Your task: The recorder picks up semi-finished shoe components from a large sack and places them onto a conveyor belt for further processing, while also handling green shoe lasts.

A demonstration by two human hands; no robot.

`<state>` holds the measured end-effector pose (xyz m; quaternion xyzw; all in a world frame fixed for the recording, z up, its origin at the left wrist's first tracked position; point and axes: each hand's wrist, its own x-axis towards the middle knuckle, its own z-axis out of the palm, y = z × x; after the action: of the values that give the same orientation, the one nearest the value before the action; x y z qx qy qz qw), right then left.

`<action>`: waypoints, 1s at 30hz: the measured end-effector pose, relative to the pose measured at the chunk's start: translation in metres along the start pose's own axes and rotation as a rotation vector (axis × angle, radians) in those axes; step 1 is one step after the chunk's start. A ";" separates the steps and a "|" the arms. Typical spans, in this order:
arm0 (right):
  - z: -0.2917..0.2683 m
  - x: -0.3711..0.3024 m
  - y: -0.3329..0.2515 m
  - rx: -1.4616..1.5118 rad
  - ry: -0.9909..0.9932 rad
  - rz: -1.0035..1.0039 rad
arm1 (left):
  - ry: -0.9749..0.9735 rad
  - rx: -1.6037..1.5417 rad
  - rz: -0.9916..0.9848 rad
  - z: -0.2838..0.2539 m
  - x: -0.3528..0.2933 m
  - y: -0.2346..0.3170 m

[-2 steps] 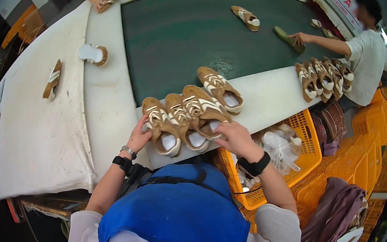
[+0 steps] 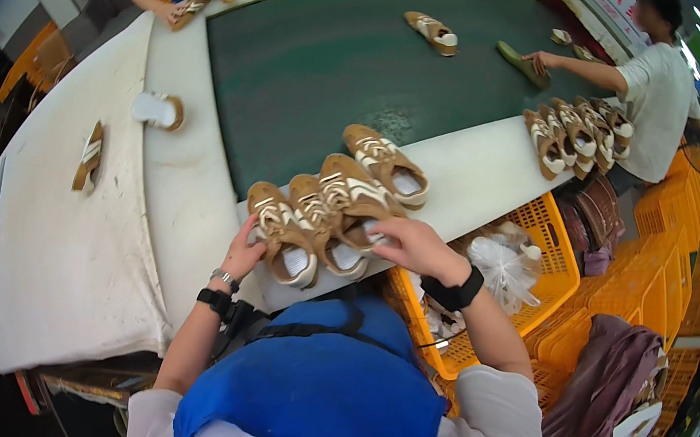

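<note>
Several tan sneakers with white stripes stand side by side on the white table ledge before me, heels toward me. My left hand grips the outer side of the leftmost sneaker. My right hand is closed at the heel of the third sneaker, with its fingertips at the shoe opening. Between these two stands another sneaker, touching its neighbours. A further sneaker lies just behind to the right, untouched by my hands. White insoles show inside the shoes.
A green belt surface bears one sneaker. At right, a co-worker touches a green shoe-shaped piece beside a sneaker row. Another person handles sneakers at far left. A yellow crate with plastic bags stands below the ledge.
The whole view has shifted slightly left and down. My hands keep their places on the sneakers; nothing else has visibly moved.
</note>
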<state>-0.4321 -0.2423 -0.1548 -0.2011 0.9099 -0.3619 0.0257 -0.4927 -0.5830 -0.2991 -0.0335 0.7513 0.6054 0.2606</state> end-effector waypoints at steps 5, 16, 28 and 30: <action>-0.030 0.036 0.086 -0.177 0.125 0.200 | 0.005 0.049 -0.129 0.021 -0.031 0.042; -0.029 -0.008 0.123 -0.378 -0.224 0.432 | -0.064 0.002 -0.098 0.051 -0.032 0.047; 0.056 -0.208 0.110 -0.012 0.931 0.755 | -0.244 0.290 0.006 -0.001 -0.046 0.032; 0.131 -0.280 0.102 -0.041 0.731 1.047 | -0.269 0.332 0.050 -0.029 -0.058 0.013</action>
<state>-0.1854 -0.1530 -0.3472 0.4062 0.8444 -0.3292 -0.1168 -0.4577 -0.6216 -0.2583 0.1095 0.7997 0.4788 0.3454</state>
